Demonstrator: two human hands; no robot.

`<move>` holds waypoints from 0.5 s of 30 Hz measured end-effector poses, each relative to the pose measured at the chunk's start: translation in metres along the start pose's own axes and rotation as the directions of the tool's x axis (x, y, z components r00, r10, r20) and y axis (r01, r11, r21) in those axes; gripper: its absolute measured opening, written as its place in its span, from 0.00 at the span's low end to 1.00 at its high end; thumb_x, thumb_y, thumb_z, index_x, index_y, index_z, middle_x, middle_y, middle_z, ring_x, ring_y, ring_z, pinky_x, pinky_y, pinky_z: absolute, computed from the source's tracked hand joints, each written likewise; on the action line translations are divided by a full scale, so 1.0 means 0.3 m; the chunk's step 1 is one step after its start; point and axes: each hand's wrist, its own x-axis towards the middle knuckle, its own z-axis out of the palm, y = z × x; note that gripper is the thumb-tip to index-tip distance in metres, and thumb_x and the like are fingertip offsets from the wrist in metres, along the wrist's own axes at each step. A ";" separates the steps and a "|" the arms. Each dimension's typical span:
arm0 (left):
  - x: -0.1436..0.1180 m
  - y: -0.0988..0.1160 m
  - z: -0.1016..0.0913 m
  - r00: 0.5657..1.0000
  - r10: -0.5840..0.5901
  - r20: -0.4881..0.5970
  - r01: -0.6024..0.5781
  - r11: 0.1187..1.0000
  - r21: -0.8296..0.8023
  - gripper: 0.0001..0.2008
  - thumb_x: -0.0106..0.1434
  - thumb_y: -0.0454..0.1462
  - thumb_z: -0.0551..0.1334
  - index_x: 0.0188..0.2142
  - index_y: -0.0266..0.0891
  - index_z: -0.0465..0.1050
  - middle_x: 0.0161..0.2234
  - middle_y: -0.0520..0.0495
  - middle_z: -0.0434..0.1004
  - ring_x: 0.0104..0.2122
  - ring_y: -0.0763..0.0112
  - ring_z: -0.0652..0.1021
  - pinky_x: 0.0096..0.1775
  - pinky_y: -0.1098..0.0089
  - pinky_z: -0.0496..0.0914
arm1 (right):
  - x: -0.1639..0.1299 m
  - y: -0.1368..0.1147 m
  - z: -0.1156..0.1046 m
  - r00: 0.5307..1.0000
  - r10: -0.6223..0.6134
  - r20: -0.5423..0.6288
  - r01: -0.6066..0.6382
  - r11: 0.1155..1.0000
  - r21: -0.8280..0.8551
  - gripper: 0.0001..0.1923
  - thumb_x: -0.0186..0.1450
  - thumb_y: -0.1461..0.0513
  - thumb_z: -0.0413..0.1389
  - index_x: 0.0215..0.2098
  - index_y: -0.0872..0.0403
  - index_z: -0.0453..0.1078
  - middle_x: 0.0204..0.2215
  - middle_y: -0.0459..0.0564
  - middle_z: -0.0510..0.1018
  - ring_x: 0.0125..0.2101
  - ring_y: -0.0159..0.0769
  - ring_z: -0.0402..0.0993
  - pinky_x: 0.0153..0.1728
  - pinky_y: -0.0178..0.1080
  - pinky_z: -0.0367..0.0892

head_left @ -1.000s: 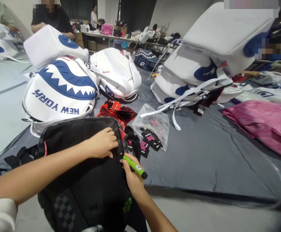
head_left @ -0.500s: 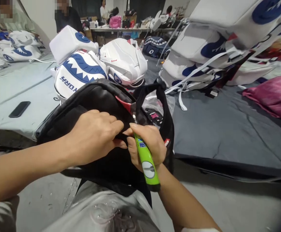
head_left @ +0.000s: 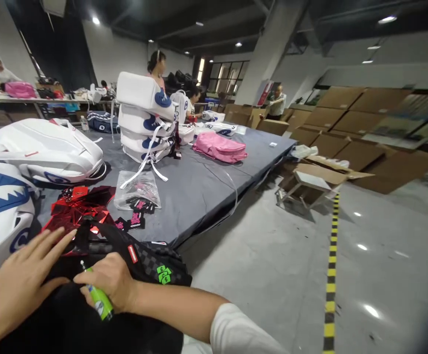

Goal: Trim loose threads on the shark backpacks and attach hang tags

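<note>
A black backpack (head_left: pixel 70 319) with a dark checkered side, a red label and green banknote patches lies in front of me at the table edge. My right hand (head_left: pixel 112 282) is closed round a green pen-shaped tool (head_left: pixel 101 302) with a black end and a thin metal tip; its exact kind I cannot tell. The tip points up and away over the bag. My left hand (head_left: pixel 33 268) is open, fingers stretched out, over the bag's left part; whether it touches the fabric I cannot tell. Shiny red foil-like pieces (head_left: pixel 83 209) lie just beyond the fingers.
White shark-pattern backpacks (head_left: pixel 47 147) lie on the left, and several more form a stack (head_left: pixel 140 91). A clear plastic bag (head_left: pixel 125 189) holds black-and-pink tags. Farther off are a pink bag (head_left: pixel 219 146), co-workers, cardboard boxes (head_left: pixel 328 157) and a striped floor line (head_left: pixel 331 255).
The view has swung to the right. My left hand has gone from pinching at the black backpack to open with fingers spread. The right hand keeps the green tool.
</note>
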 end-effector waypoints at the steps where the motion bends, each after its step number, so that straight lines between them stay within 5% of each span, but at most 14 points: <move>1: 0.025 0.002 0.011 0.999 -0.004 0.040 0.002 0.999 0.032 0.39 0.59 0.45 0.59 0.69 0.50 0.52 0.64 0.40 0.66 0.63 0.45 0.67 0.59 0.45 0.65 | -0.010 -0.017 0.006 1.000 0.023 0.021 -0.023 1.000 -0.010 0.12 0.68 0.56 0.53 0.46 0.51 0.72 0.28 0.40 0.79 0.31 0.29 0.76 0.37 0.38 0.65; 5: 0.112 0.011 0.087 0.977 -0.044 0.210 0.019 0.992 0.121 0.36 0.61 0.44 0.57 0.67 0.37 0.57 0.65 0.34 0.64 0.63 0.47 0.67 0.55 0.51 0.69 | -0.046 -0.044 0.009 0.990 0.042 0.132 -0.041 0.999 -0.011 0.10 0.70 0.56 0.54 0.47 0.50 0.71 0.30 0.40 0.79 0.36 0.28 0.77 0.44 0.38 0.66; 8: 0.115 0.012 0.135 0.984 -0.017 0.175 -0.010 0.988 0.153 0.37 0.63 0.42 0.54 0.69 0.33 0.50 0.65 0.31 0.64 0.64 0.47 0.66 0.55 0.54 0.68 | -0.053 -0.030 -0.007 0.976 0.007 0.216 -0.002 1.000 -0.026 0.12 0.72 0.55 0.52 0.48 0.51 0.72 0.29 0.41 0.79 0.37 0.28 0.77 0.45 0.36 0.66; 12: 0.050 0.017 0.152 0.997 0.073 0.020 -0.075 0.987 0.140 0.50 0.58 0.46 0.55 0.71 0.44 0.24 0.72 0.37 0.41 0.67 0.36 0.58 0.58 0.36 0.57 | -0.047 -0.007 -0.005 0.974 0.005 0.224 -0.002 1.000 -0.010 0.13 0.73 0.53 0.51 0.47 0.50 0.73 0.29 0.42 0.78 0.36 0.31 0.77 0.42 0.36 0.67; 15: 0.014 0.032 0.152 0.998 0.062 -0.008 -0.061 0.992 0.115 0.51 0.56 0.50 0.54 0.70 0.53 0.20 0.72 0.44 0.29 0.65 0.29 0.59 0.54 0.28 0.54 | -0.047 -0.003 0.012 0.972 -0.004 0.234 -0.010 0.998 0.059 0.14 0.74 0.55 0.49 0.49 0.49 0.73 0.28 0.41 0.78 0.35 0.30 0.77 0.41 0.36 0.68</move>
